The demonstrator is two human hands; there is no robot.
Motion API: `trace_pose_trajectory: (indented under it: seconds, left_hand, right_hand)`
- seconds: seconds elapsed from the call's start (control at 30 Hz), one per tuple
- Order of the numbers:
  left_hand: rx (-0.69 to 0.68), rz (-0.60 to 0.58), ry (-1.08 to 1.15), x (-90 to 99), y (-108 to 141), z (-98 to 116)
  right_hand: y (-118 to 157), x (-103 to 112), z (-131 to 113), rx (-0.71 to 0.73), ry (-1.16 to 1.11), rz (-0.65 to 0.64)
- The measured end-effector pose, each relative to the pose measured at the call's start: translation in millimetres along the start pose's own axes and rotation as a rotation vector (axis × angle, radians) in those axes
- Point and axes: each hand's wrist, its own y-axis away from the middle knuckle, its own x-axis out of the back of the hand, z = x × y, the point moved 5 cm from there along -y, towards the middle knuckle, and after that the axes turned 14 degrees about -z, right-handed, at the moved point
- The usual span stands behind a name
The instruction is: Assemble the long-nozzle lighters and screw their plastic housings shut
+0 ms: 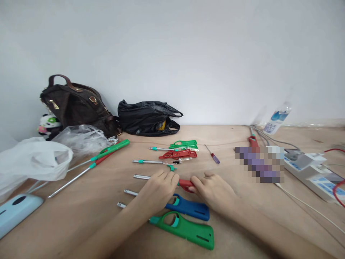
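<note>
Lighter (185, 183) (red one) spans left fingers (174, 178) and right fingers (197, 182), both grasping it.

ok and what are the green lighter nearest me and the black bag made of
Green lighter: probably moulded plastic, satin finish, judging by its even colour and soft highlights. Black bag: likely thin, glossy plastic film, given the sharp crinkles and bright glints.

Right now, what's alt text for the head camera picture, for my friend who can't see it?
A person's left hand and right hand hold a red lighter at a tan table. A blue lighter and green lighter lie nearer; beyond are lighter parts, a screwdriver and a black bag.
</note>
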Motion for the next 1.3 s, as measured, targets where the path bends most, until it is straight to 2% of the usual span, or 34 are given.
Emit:
trace_pose_trajectory:
  seconds: [0.1, 0.2, 0.33, 0.4, 0.5, 0.57, 0.67, 0.8, 0.9, 1.0, 1.07, 1.17, 1.3]
  left_hand:
    - [-0.012, 0.015, -0.007, 2.6, 0.7, -2.3]
    - [-0.024, 0.026, -0.035, 6.1, 1.9, -7.5]
    - [-0.004, 0.011, -0.018, 4.0, 4.4, -25.8]
    - [0.048, -0.018, 0.005, -1.1, 5.2, -38.3]
    - [0.101, -0.045, 0.054, -6.9, 3.7, -46.9]
    - [0.076, 0.002, 0.128, -5.1, -0.2, -40.6]
    - [-0.022, 0.083, 0.292, -0.4, -11.0, -19.6]
    - [-0.066, 0.07, 0.438, -7.6, -26.8, -1.4]
    - [-0.082, 0.03, 0.359, -19.6, -29.3, 0.1]
    - [-0.113, -0.006, 0.203, -29.0, -25.1, -1.4]
    - [-0.168, -0.038, 0.116, -31.9, -22.8, 0.5]
    - [-0.231, -0.077, 0.057, -31.3, -22.9, 4.6]
    - [-0.212, -0.116, 0.085, -29.1, -27.3, 4.1]
  right_hand:
    - [-2.5, -3.2, -1.0, 0.009, -0.022, 0.007]
    - [-4.5, -7.2, 5.6, -0.019, -0.127, -0.051]
    - [-1.6, -14.0, 30.5, -0.076, -0.412, -0.198]
    - [0.1, -17.4, 43.5, -0.092, -0.519, -0.237]
    - [-1.7, -21.5, 53.4, -0.147, -0.489, -0.245]
    - [-5.1, -21.0, 50.4, -0.177, -0.398, -0.199]
    - [-10.3, -19.7, 34.9, -0.128, -0.359, -0.14]
    - [-12.1, -22.7, 28.6, -0.04, -0.448, -0.176]
    - [-7.9, -22.8, 46.8, 0.009, -0.662, -0.205]
    - [4.0, -22.0, 86.9, -0.223, -0.804, -0.161]
    - [13.8, -25.0, 105.1, -0.304, -0.808, -0.235]
    - [25.1, -31.2, 112.8, -0.26, -0.815, -0.398]
    - [29.9, -35.3, 110.7, -0.235, -0.782, -0.482]
